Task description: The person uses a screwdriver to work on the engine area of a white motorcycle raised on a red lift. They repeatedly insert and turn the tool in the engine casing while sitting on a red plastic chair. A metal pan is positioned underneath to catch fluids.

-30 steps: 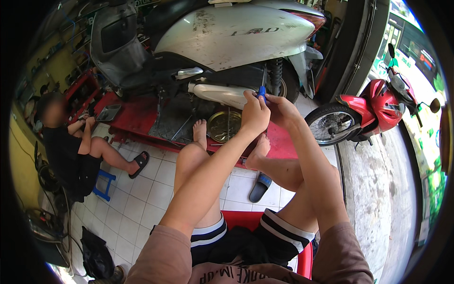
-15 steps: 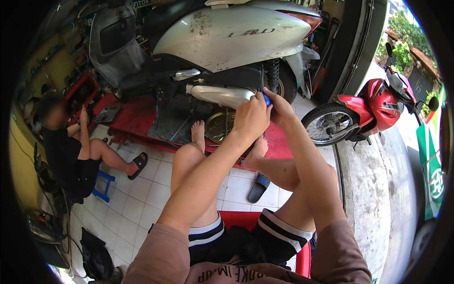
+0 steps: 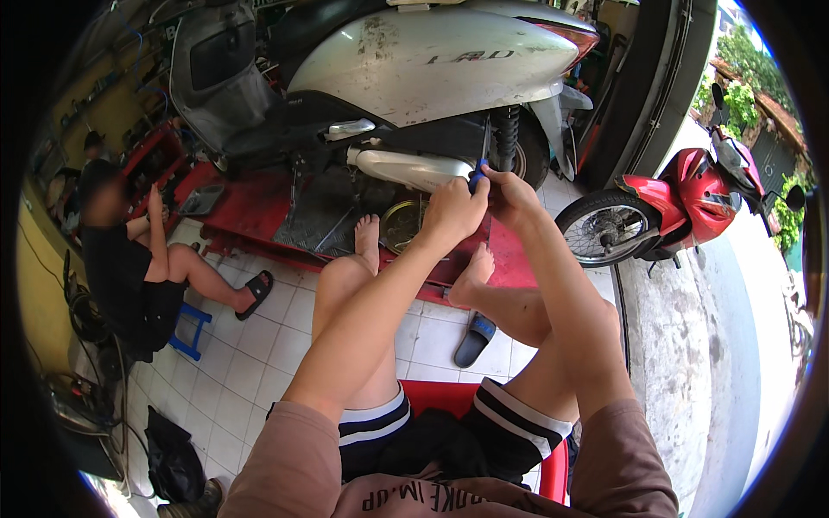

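In front of the silver scooter's rear side, both my hands meet at a screwdriver with a blue handle and a thin metal shaft that points up. My left hand is closed round the handle from the left. From the right, my right hand pinches near the handle's top; part of its grip is hidden. The shaft passes close to the black shock absorber. I cannot tell whether its tip touches anything. Just left of my hands lies the scooter's silver engine cover.
The scooter stands on a red lift platform, where a round golden pan rests. A red motorbike is parked at right. At left a person sits on a blue stool. A sandal lies on the tiled floor.
My hands have shifted slightly left and down relative to the scooter. More of the blue handle and shaft now shows between them. The whole view has moved a little.
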The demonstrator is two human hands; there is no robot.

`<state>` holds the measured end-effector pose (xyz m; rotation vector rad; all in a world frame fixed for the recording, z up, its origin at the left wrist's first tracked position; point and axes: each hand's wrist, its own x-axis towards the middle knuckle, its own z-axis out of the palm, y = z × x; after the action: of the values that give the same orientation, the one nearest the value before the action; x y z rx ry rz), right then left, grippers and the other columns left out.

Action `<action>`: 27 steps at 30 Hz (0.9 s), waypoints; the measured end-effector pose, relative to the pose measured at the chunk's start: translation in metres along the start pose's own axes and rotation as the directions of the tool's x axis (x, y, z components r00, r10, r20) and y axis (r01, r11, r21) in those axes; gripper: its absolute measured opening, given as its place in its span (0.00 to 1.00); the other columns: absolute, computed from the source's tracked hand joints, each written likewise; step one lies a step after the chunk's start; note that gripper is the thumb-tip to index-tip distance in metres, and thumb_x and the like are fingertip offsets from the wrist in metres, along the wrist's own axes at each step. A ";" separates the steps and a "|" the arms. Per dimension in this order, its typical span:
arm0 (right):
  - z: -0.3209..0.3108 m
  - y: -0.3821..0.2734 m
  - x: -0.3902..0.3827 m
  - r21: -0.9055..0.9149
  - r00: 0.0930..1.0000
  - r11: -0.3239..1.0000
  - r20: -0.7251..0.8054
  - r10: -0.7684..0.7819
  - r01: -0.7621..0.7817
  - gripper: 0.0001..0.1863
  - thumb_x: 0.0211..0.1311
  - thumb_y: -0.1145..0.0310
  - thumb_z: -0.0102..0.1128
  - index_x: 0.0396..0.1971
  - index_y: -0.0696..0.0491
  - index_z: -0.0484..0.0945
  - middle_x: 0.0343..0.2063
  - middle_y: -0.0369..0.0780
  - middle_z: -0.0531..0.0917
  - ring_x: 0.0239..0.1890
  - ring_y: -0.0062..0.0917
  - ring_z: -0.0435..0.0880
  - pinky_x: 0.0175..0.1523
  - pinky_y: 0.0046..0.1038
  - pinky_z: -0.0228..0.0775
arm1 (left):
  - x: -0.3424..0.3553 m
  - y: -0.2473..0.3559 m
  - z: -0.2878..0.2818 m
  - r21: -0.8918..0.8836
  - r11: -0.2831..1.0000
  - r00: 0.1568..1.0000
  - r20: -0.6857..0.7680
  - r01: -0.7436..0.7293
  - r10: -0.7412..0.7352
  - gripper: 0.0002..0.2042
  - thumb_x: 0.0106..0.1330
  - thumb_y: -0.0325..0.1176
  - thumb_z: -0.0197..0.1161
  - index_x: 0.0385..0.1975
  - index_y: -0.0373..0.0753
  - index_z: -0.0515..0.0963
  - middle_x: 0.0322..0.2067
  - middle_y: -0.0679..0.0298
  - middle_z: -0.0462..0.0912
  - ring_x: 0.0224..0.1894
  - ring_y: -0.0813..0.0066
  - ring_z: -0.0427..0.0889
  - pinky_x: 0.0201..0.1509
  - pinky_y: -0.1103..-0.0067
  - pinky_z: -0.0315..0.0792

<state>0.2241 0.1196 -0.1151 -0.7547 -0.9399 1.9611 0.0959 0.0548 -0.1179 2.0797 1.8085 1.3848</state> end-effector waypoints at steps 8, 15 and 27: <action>0.007 -0.009 -0.013 0.004 0.997 1.000 -0.077 -0.026 0.026 0.15 0.64 0.57 0.56 0.30 0.54 0.71 0.27 0.38 0.76 0.31 0.27 0.77 0.40 0.33 0.73 | -0.013 0.062 -0.034 0.288 0.956 0.996 0.090 -0.049 0.024 0.20 0.62 0.47 0.57 0.25 0.30 0.76 0.20 0.46 0.80 0.27 0.49 0.82 0.33 0.63 0.76; 0.025 -0.005 -0.023 0.108 0.999 0.994 0.049 -0.017 0.012 0.14 0.68 0.57 0.44 0.30 0.52 0.70 0.26 0.36 0.75 0.27 0.24 0.73 0.39 0.28 0.69 | -0.003 0.030 -0.007 0.216 0.967 0.990 -0.036 0.138 -0.134 0.29 0.67 0.56 0.44 0.21 0.34 0.75 0.18 0.51 0.78 0.19 0.55 0.79 0.24 0.65 0.73; 0.012 -0.007 -0.012 0.131 0.998 0.991 0.060 -0.005 -0.003 0.11 0.69 0.62 0.45 0.33 0.54 0.69 0.24 0.37 0.73 0.22 0.25 0.71 0.33 0.30 0.68 | 0.003 0.031 -0.013 -0.420 0.732 0.840 0.345 0.537 -0.418 0.30 0.67 0.60 0.38 0.20 0.37 0.71 0.14 0.64 0.72 0.15 0.71 0.72 0.16 0.75 0.65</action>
<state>0.2231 0.1080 -0.1008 -0.6237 -0.8371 2.0325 0.1108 0.0416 -0.0907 1.3121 1.5190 1.2289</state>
